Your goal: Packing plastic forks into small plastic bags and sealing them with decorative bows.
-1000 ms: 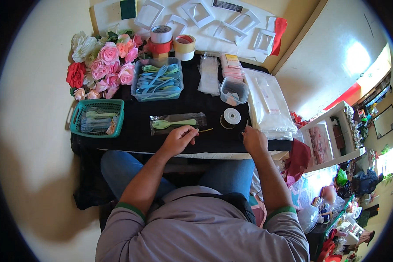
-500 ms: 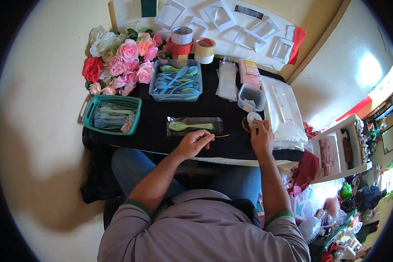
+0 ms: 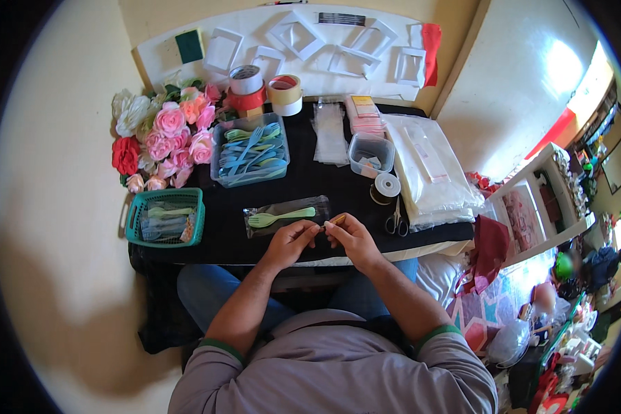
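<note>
Just in front of the table's near edge, my left hand (image 3: 292, 244) and my right hand (image 3: 353, 241) meet. Both pinch a short, thin gold-coloured strip (image 3: 339, 220), like a piece of twist tie; part of it is hidden by my fingers. Right beyond my left hand lies a clear plastic sleeve (image 3: 308, 206) with light green plastic cutlery (image 3: 269, 219) in it, a fork among it. To the right of my hands, a dark spool with a white top (image 3: 387, 185) and a pair of scissors (image 3: 396, 219) rest on the black cloth.
A tub of blue and green cutlery (image 3: 253, 182) stands mid-left, near tape rolls (image 3: 285, 93) and artificial flowers (image 3: 165, 131). A green basket (image 3: 199, 215) holds bagged cutlery. On the right are a small clear tub (image 3: 370, 169), plastic sleeves (image 3: 330, 134) and a stack of clear bags (image 3: 438, 183).
My right hand has left the spool and moved left to join my left hand at the gold strip. The scissors are now uncovered. The whole view has shifted slightly.
</note>
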Demonstrator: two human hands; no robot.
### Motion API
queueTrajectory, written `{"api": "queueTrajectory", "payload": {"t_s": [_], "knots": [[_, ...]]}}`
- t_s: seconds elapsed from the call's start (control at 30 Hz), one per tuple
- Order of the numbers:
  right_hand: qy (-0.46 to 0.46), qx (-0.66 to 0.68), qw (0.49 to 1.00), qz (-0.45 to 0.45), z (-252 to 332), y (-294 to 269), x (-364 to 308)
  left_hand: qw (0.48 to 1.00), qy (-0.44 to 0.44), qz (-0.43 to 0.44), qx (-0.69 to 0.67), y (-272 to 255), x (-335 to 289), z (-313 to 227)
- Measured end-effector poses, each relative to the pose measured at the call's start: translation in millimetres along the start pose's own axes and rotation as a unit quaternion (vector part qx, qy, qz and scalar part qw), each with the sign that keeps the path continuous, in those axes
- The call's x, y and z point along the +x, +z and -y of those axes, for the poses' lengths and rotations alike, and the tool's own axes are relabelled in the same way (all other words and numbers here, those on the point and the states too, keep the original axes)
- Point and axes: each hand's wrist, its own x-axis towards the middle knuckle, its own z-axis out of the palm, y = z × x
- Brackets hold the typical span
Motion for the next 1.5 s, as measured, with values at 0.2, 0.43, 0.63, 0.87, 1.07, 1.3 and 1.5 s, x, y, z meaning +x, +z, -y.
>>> {"api": "queueTrajectory", "payload": {"t_s": [0.2, 0.43, 0.63, 0.87, 1.07, 1.3, 1.5], "knots": [[-0.078, 0.092, 0.992, -0.038, 9, -38, 24, 0.999, -0.002, -0.036, -0.017, 11, -3, -13], [-0.105, 0.018, 0.992, -0.065, -10, -62, 26, 0.999, 0.036, -0.022, 0.034, 33, 58, -64], [-0.110, -0.022, 0.992, -0.050, -11, -63, 27, 0.961, 0.083, 0.023, 0.262, 48, 179, -86], [-0.141, -0.023, 0.986, -0.081, -15, -59, 26, 0.825, 0.047, 0.143, 0.544, 76, 278, -50], [-0.140, -0.028, 0.986, -0.086, -13, -59, 24, 0.725, -0.036, 0.210, 0.655, 90, 297, -38], [-0.137, -0.035, 0.987, -0.082, -9, -61, 23, 0.787, 0.013, 0.234, 0.571, 82, 293, -44], [-0.140, -0.046, 0.986, -0.082, -10, -57, 23, 0.829, -0.054, 0.260, 0.492, 67, 303, -36]]}}
